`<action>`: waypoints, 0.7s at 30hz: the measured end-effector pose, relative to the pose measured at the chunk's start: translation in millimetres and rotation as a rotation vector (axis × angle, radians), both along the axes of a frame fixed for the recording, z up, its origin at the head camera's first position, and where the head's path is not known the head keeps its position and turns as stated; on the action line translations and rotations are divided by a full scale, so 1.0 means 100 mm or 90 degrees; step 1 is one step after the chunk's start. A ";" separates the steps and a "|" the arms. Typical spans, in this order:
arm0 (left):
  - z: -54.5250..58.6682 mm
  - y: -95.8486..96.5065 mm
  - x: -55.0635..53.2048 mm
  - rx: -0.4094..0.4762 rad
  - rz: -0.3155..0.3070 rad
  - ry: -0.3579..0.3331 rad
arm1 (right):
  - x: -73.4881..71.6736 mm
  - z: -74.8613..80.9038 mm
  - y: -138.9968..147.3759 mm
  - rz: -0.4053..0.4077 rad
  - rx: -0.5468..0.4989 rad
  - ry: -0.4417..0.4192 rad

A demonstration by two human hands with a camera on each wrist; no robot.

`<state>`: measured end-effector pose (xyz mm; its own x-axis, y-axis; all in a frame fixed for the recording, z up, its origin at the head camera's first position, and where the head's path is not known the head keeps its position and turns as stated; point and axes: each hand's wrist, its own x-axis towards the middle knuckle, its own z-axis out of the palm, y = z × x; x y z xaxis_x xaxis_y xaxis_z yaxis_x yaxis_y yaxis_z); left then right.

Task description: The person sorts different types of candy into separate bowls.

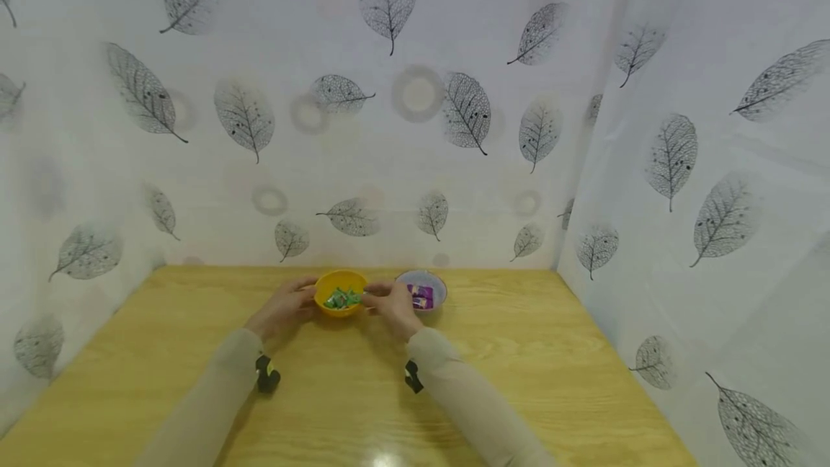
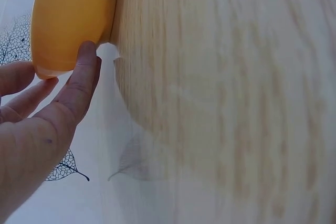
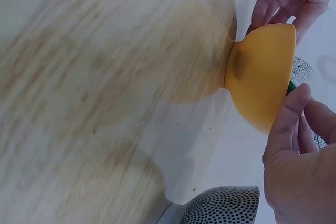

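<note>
A yellow bowl [image 1: 335,313] stands on the table with several green-wrapped candies [image 1: 340,300] inside. My left hand [image 1: 287,308] touches the bowl's left side; in the left wrist view its fingers [image 2: 79,85] lie fairly straight against the outer wall. At the right rim, my right hand [image 1: 392,305] pinches a green-wrapped candy [image 3: 292,85] between thumb and fingers, mostly hidden by the rim and fingertips. Just right of that hand sits a pale bowl [image 1: 440,285] holding purple-wrapped candies [image 1: 423,297]. Black dots cover this bowl's outside [image 3: 226,205] in the right wrist view.
The wooden table [image 1: 519,366] extends in front of and beside both bowls. Behind its far edge hangs a white curtain [image 1: 415,164] printed with grey leaves, which also runs along both sides. Dark wrist devices [image 1: 266,375] sit at both cuffs.
</note>
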<state>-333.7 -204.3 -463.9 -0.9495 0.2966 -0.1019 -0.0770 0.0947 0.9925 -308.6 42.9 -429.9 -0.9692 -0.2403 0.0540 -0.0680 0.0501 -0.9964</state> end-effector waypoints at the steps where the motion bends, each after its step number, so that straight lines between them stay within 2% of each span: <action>1: -0.01 0.00 0.00 0.003 -0.001 0.000 | -0.03 -0.04 -0.01 -0.003 -0.004 -0.001; 5: 0.00 0.00 0.02 0.000 -0.006 0.002 | -0.13 -0.15 -0.03 -0.013 -0.015 -0.021; 11: 0.03 -0.01 0.01 -0.013 -0.005 0.011 | -0.13 -0.13 0.00 -0.014 -0.023 -0.020; 16: 0.03 -0.01 0.03 -0.024 0.009 -0.003 | -0.11 -0.13 0.08 0.002 -0.001 -0.006; 21: 0.08 -0.01 0.07 -0.110 0.035 0.034 | -0.10 -0.08 0.21 0.002 0.064 0.016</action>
